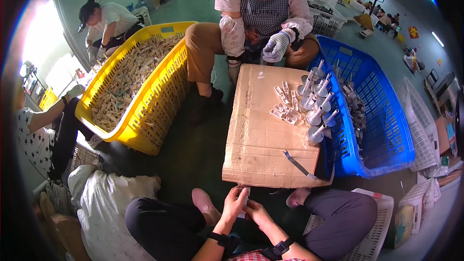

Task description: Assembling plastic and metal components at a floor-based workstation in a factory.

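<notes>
My left hand (234, 206) is closed around a small pale piece (245, 202) that I cannot identify, just below the near edge of the cardboard. Fingers of my right hand (259, 214) close in on the same piece from the right, and much of it is hidden between them. In front of my hands is the cardboard-topped work surface (256, 140). Several round metal pieces with white stems (315, 134) stand along its right side. Beside them lie several loose pale plastic parts (286, 114). A dark, thin metal strip (298, 165) rests near the closer right corner.
A yellow crate (137, 128) full of pale parts stands left, a blue crate (382, 159) with metal parts right. Across the board sits a person with a gloved hand (277, 47). A white sack (111, 208) lies by my left knee. Other people work at left.
</notes>
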Available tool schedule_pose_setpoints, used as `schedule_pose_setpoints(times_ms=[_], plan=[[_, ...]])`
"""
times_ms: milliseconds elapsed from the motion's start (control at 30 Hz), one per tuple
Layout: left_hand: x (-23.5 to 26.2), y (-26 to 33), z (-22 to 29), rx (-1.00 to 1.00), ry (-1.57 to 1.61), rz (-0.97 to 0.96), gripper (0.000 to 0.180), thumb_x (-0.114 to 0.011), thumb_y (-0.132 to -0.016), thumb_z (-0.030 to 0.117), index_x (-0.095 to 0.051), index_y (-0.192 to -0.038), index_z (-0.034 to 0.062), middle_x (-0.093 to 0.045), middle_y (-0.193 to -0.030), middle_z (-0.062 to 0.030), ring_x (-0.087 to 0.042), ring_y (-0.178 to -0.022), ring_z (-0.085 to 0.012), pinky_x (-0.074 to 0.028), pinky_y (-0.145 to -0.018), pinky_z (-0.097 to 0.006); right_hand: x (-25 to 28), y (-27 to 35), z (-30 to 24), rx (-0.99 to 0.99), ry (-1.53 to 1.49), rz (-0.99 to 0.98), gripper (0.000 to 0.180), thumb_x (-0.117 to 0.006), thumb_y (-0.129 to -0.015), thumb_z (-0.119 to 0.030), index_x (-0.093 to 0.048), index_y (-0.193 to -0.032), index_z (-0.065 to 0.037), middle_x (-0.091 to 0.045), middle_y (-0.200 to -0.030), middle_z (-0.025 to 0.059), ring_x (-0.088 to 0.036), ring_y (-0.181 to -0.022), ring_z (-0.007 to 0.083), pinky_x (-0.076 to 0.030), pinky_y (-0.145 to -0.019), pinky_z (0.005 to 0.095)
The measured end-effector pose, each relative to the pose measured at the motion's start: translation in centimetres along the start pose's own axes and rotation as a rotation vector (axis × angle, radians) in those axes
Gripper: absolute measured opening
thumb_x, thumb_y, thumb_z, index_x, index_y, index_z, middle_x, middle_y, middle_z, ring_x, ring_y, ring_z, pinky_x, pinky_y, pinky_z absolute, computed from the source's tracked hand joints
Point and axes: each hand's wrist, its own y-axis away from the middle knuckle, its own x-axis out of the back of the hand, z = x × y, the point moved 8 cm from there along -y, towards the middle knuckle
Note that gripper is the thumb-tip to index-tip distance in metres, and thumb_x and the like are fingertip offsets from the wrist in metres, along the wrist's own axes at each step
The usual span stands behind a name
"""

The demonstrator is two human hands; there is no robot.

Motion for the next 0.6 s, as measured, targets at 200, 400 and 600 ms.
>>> schedule_pose_setpoints(times_ms=[200, 400, 600], plan=[[0.4, -0.5, -0.3, -0.073, 0.028, 0.038, 0.036, -0.051, -0.089, 0.028, -0.053, -0.109, -0.0018, -0.059, -0.094, -0.0066, -0.052, -0.087, -0.0116, -0.042, -0.077, -0.026, -0.5, 0.7, -1.3, 0.025, -0.044, 0.017, 0.017, -0.057, -0.084, -0.021, -0.057, -0.086, -0.004, -0.054, -0.069, -0.0005, -0.048, -0.057, 0.0075, -0.036, -0.052, 0.0205], [-0.5, -0.2, -0.1, 0.045, 0.26, -0.055, 0.031, -0.052, -0.089, 0.026, -0.057, -0.097, -0.0032, -0.057, -0.102, -0.0091, -0.06, -0.084, -0.0181, -0.047, -0.071, -0.027, -0.6, 0.7, -1.2, 0.035, -0.059, -0.016, 0.017, -0.058, -0.084, -0.02, -0.059, -0.088, -0.004, -0.055, -0.071, -0.0001, -0.048, -0.058, 0.0079, -0.037, -0.054, 0.0213], [-0.2, -0.6, -0.2, -0.07, 0.226, -0.056, 0.032, -0.052, -0.089, 0.025, -0.057, -0.094, -0.0061, -0.054, -0.102, -0.0083, -0.06, -0.078, -0.0166, -0.048, -0.068, -0.026, -0.9, 0.7, -1.1, 0.022, -0.052, -0.039, 0.016, -0.059, -0.083, -0.02, -0.059, -0.088, -0.004, -0.056, -0.073, -0.0001, -0.048, -0.06, 0.0083, -0.038, -0.055, 0.0217]])
